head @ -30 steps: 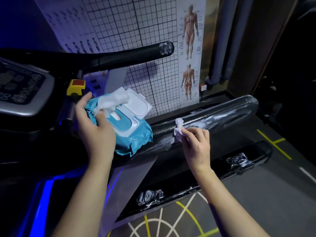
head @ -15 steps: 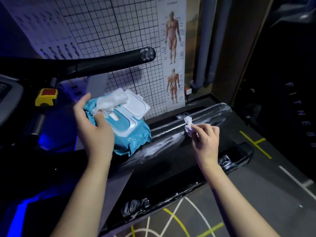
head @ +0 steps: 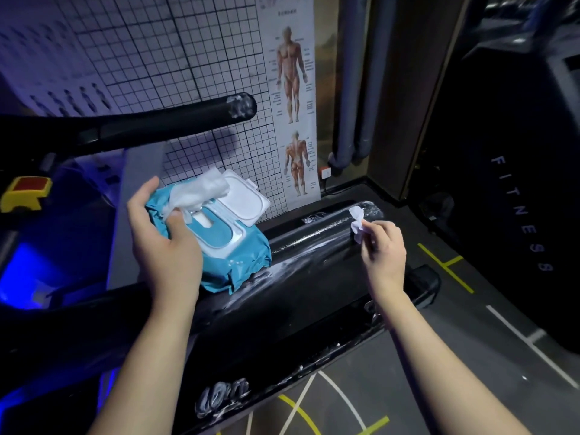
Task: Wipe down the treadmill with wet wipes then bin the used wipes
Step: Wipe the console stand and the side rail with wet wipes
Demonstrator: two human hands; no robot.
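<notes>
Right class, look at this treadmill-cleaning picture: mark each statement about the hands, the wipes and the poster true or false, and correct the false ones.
1. The lid of the wipes pack is open. True.
2. The right hand is empty. False: it pinches a crumpled wipe at the handrail.
3. The left hand holds the wipes pack. True.
4. The anatomy poster is rolled up. False: it hangs flat and open.
</notes>
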